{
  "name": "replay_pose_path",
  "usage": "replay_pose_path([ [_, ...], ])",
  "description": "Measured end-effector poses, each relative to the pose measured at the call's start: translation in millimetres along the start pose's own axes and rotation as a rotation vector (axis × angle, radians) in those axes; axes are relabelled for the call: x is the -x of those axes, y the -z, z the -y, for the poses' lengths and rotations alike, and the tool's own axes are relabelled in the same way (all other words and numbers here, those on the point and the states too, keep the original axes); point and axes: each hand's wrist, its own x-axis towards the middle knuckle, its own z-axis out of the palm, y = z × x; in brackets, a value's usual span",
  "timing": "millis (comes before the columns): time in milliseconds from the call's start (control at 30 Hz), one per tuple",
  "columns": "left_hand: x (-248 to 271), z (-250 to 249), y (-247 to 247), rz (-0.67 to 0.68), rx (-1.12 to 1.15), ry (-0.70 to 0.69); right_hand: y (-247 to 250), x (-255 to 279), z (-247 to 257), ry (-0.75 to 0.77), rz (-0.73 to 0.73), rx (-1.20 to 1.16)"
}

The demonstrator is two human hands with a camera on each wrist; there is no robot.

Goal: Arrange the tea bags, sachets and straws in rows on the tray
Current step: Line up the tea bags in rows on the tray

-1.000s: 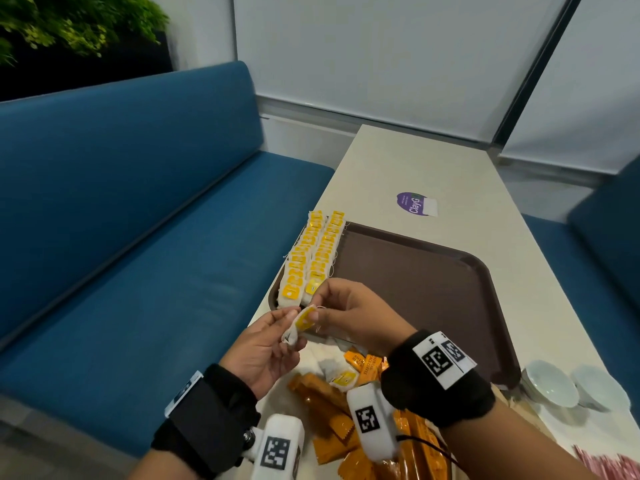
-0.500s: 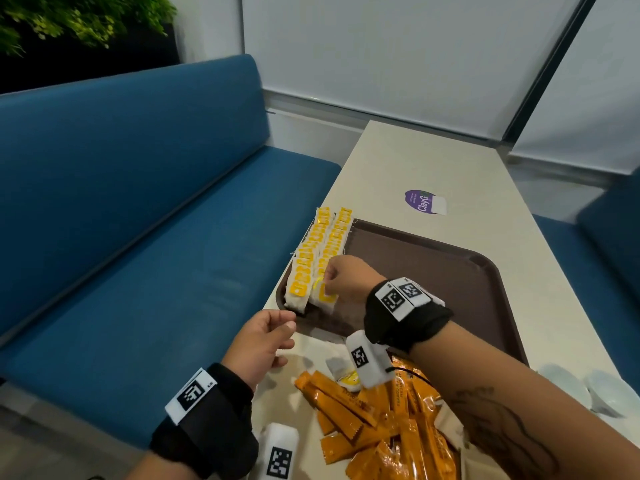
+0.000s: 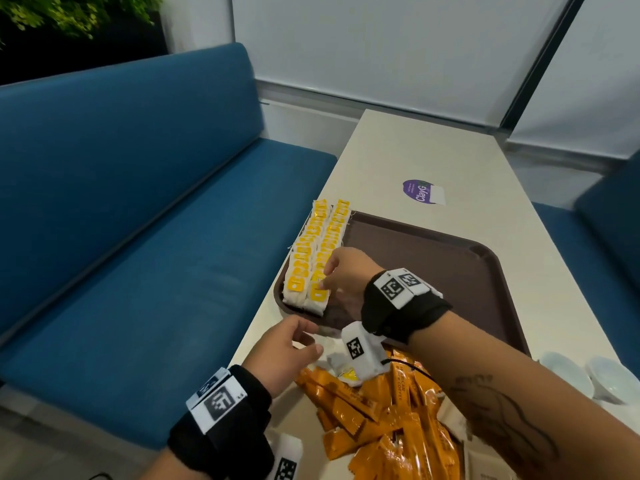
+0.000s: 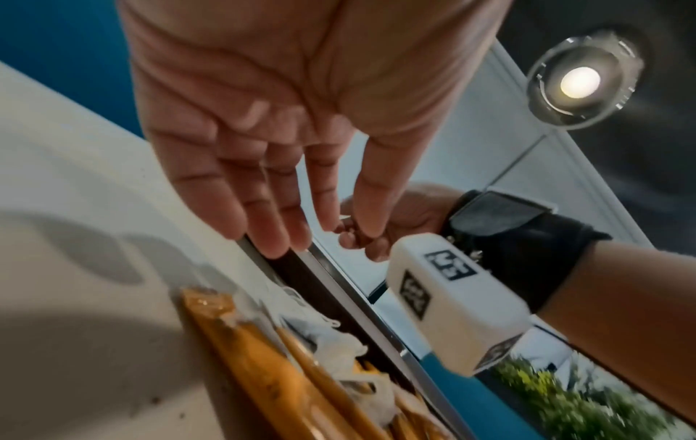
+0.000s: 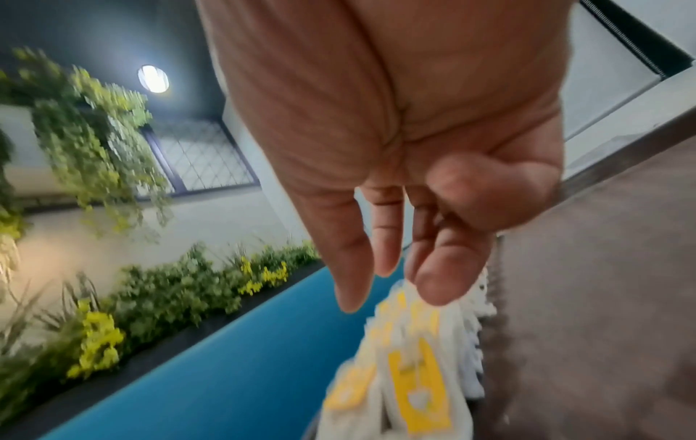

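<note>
Right hand (image 3: 346, 278), fingers loose and holding nothing, beside the near end of two tea bag rows (image 3: 317, 251) along the tray's (image 3: 450, 271) left edge. Left hand (image 3: 284, 355), relaxed and empty, at the table's (image 3: 433, 154) left edge by the loose sachets (image 3: 381, 420).

Even indoor light, ceiling lamp (image 4: 580, 82) glaring; wrist views blurred, warped.
</note>
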Motion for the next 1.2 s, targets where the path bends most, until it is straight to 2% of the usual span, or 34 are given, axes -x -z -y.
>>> replay_pose_path([
  [133,-1,-10,-10,0.103,-0.256,-0.044,26,40,-18,0.088,-0.017,-0.131],
  [367,-5,-26,-32,0.219,-0.687,-0.09,5,88,-46,0.073,0.16,0.207],
  [567,-10,-32,-43,0.222,-0.834,-0.098,-24,95,-46,0.028,0.213,0.367],
  [733,-11,-38,-46,0.211,-0.943,-0.128,-29,94,-44,0.018,0.207,0.361],
  [967,-10,-39,-42,0.097,-0.744,-0.112,-19,98,-50,0.043,0.096,0.159],
  [1200,-1,-47,-22,-0.042,-0.099,-0.211,17,115,-50,0.053,0.013,-0.355],
])
